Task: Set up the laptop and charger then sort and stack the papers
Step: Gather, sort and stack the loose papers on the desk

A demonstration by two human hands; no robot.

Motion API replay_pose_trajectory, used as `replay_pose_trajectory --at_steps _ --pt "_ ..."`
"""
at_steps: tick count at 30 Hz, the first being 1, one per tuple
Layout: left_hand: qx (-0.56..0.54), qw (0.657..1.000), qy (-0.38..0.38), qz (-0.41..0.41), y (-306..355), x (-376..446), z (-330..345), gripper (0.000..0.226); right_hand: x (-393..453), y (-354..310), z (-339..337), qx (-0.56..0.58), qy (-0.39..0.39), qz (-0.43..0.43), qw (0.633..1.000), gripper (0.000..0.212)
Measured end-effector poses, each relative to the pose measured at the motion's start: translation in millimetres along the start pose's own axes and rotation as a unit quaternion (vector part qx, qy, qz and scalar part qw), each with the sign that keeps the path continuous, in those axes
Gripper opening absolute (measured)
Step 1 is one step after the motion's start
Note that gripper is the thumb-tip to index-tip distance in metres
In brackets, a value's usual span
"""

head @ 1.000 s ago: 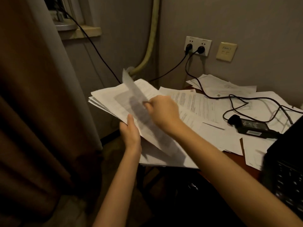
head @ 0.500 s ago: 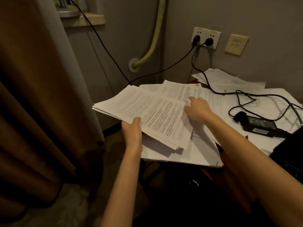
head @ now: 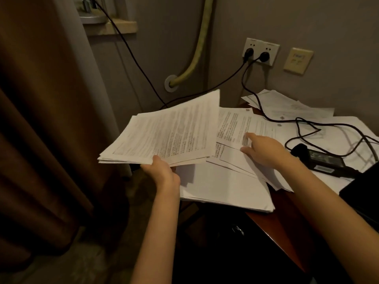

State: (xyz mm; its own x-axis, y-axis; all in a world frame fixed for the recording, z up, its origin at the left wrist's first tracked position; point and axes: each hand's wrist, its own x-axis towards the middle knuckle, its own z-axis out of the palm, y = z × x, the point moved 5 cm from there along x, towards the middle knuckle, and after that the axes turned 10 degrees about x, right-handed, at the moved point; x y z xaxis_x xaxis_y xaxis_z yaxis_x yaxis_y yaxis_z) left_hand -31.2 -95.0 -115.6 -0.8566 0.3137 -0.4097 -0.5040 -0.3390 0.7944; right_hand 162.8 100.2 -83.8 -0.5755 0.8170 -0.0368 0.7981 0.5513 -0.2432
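1. My left hand [head: 164,175] grips a stack of printed papers [head: 164,136] by its near edge — thumb on top, fingers curled under. The stack is lifted up and sits at about 10 o'clock from the middle of the view, hanging out past the left side of the table.
2. My right hand [head: 264,150] reaches out at about 2 o'clock. Its fingers are spread wide and mostly straight, and the fingertips [head: 249,136] press on a printed sheet [head: 235,128] lying on the table. It holds nothing.
3. Under that sheet there are more loose papers [head: 225,189], messy and fanned out. The bottom pile sticks out over the near left corner of the brown table [head: 287,218].
4. At 3 o'clock the black charger brick [head: 322,160] lies on white paper, just beside my right wrist but not touching it.
5. Its black cable [head: 307,124] loops over the papers and runs up to the wall socket [head: 260,51] at 1 o'clock. Two black plugs sit in that socket.
6. The dark corner of the laptop [head: 363,191] shows at the right edge, at about 4 o'clock — I cannot see if it is open.
7. More papers [head: 287,105] lie at the back of the table against the wall, under the cable.
8. A beige wall plate [head: 298,60] is just right of the socket.
9. A yellow-green pipe [head: 196,50] comes down the wall at 12 o'clock and goes into it.
10. A brown curtain [head: 41,119] fills the left side, from 7 to 11 o'clock.
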Motion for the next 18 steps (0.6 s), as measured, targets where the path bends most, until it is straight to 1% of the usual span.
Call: replay_pose_trajectory --at_steps 2,4,7,10,11,12,13,15,16,17,18 --pt "-0.006 1.0 0.018 0.0 1 0 -4 0.043 -3 -4 0 -0.051 -0.001 -0.028 0.998 0.056" --pt "-0.012 0.999 0.033 0.006 2 1 -10 0.044 -5 -5 -3 -0.065 -0.036 -0.028 0.997 0.063" --pt "-0.02 0.999 0.045 0.012 4 0 -19 0.045 -6 -11 -9 -0.085 -0.065 -0.048 0.993 0.064" --pt "-0.019 0.999 0.044 0.009 6 0 -24 0.042 -6 -19 -5 -0.191 -0.046 -0.084 0.977 0.062" --pt "-0.015 0.999 0.041 0.011 7 0 -25 0.042 -4 -20 -5 -0.213 -0.038 -0.084 0.973 0.059" --pt "-0.004 0.999 0.038 0.016 9 1 -25 0.042 -2 -18 -9 -0.209 -0.029 -0.071 0.975 0.054" --pt "0.015 0.999 0.033 0.025 10 1 -26 0.042 3 -15 -14 -0.178 -0.019 -0.055 0.982 0.046" --pt "0.062 0.996 0.015 0.056 13 3 -27 0.044 12 -9 -31 -0.05 0.022 -0.017 0.998 0.026" --pt "0.08 0.994 0.001 0.076 14 4 -27 0.045 16 -6 -40 0.02 0.051 0.004 0.998 0.023" --pt "0.095 0.991 -0.009 0.092 16 5 -26 0.046 19 -6 -49 0.067 0.081 0.022 0.994 0.023" --pt "0.109 0.989 -0.014 0.103 17 7 -27 0.045 19 -10 -58 0.084 0.116 0.026 0.989 0.022"
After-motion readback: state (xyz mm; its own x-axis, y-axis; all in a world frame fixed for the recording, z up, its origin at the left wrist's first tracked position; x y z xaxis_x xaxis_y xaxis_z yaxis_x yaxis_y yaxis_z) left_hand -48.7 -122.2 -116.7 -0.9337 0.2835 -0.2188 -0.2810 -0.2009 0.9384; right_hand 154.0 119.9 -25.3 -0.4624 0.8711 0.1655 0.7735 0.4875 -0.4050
